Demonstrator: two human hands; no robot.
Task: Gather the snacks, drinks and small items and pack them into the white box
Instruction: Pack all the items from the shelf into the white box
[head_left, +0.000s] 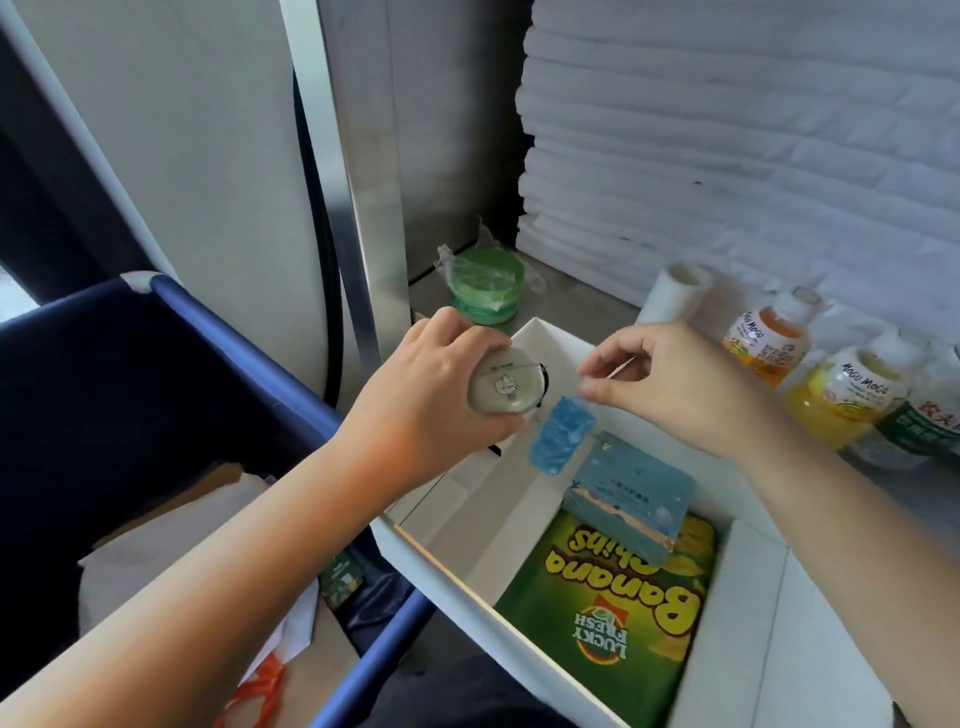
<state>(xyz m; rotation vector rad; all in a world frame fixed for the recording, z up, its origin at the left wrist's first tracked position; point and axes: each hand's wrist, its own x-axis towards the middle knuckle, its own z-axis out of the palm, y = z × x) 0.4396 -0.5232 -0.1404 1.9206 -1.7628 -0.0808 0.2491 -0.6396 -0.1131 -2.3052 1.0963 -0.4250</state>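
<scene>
The person's left hand (431, 400) and right hand (680, 384), both bare, on forearms bare as far as seen

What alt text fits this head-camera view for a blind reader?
A person's left hand holds a round grey-green case over an open white box, while the right hand curls its fingers above a crumpled blue packet. A banana chips bag and pale blue pouch lie inside; juice bottles stand beside it.

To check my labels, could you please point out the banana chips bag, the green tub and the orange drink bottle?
banana chips bag (615, 590): head view, yellow lettering at its middle.
green tub (488, 273): head view, top of its lid.
orange drink bottle (762, 344): head view, its label.
</scene>
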